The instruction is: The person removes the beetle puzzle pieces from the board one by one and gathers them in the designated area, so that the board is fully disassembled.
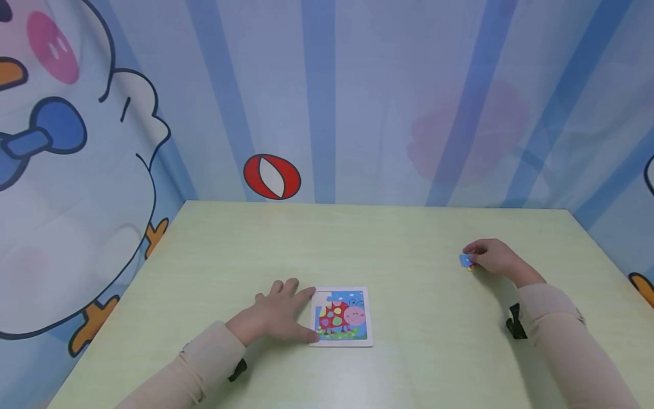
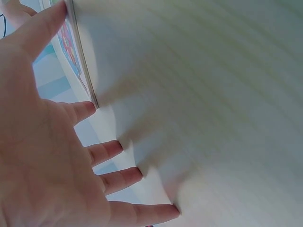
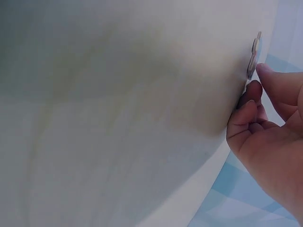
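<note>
A jigsaw puzzle [image 1: 341, 316] in a white frame lies flat on the table, with a red spotted ladybug on a blue background. Pale bare backing shows at its upper left. My left hand [image 1: 280, 315] lies beside it, fingers spread, the thumb at the frame's lower left corner and the index fingertip at its upper left. The left wrist view has those two fingertips right at the frame's edge [image 2: 84, 61]. Farther off to the right, my right hand [image 1: 497, 260] pinches a small blue puzzle piece [image 1: 465, 261] with some red and yellow, close over the table. Its other fingers [image 3: 244, 120] are curled.
The pale wooden table [image 1: 409, 363] ends at a blue striped cloth backdrop [image 1: 368, 102] behind and at the sides. A large cartoon bird [image 1: 66, 238] is printed on its left part. Dark straps [image 1: 517, 322] hang at both wrists.
</note>
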`<state>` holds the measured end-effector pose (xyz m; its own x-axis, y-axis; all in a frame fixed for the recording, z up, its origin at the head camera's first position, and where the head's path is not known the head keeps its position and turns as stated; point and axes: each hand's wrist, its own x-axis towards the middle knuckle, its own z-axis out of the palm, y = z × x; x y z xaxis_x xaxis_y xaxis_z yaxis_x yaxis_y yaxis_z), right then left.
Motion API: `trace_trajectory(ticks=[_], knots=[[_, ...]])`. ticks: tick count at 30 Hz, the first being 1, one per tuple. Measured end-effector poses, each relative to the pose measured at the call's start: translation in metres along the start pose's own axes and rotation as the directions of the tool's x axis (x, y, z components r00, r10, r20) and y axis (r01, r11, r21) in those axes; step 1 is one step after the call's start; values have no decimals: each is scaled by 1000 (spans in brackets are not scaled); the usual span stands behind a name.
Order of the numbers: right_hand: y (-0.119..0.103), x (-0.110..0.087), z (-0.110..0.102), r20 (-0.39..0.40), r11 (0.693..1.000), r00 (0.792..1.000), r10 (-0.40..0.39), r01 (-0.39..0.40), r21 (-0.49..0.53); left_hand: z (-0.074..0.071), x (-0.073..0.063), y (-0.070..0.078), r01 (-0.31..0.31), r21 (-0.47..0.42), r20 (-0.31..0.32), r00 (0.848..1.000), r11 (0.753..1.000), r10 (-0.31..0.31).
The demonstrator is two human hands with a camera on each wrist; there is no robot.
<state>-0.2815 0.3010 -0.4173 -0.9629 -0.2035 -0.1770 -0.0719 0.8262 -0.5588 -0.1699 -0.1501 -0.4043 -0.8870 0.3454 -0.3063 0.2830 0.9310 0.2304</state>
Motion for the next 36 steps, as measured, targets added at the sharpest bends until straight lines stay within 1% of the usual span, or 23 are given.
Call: trace_trajectory(ticks=[6,10,13,17,21,25,28,31,36], knots=[[-2,-2,-1,0,1000,1000,-7,7,6,1,0,-1,-2,-3,1,1000,1000,2],[-9,-4,-4,12,999,1000,-21,21,27,1,2,-1,0,5,10,1000,1000,0],[-20,-6,-6,21,997,999,-43,42,67,1,2,-1,3,8,17,1000,1000,-3],[-43,-8,-9,17,988,993,-114,111,104,0,3,-1,6,2,20,1000,1000,-6],[-72,-10,-10,17,973,980,-198,195,121,-1,4,0,5,-6,20,1000,1000,-4],[-99,-10,-4,38,956,963,-266,259,137,-2,3,1,3,-13,21,1000,1000,-3],[-118,-8,5,73,943,945,-318,308,123,-3,2,2,4,-17,23,1000,1000,-4],[-136,-7,17,123,933,927,-353,340,114,-4,1,4,7,-11,24,1000,1000,-6],[-160,-6,37,196,916,897,-397,374,144,-5,1,5,12,10,29,999,1000,-12]])
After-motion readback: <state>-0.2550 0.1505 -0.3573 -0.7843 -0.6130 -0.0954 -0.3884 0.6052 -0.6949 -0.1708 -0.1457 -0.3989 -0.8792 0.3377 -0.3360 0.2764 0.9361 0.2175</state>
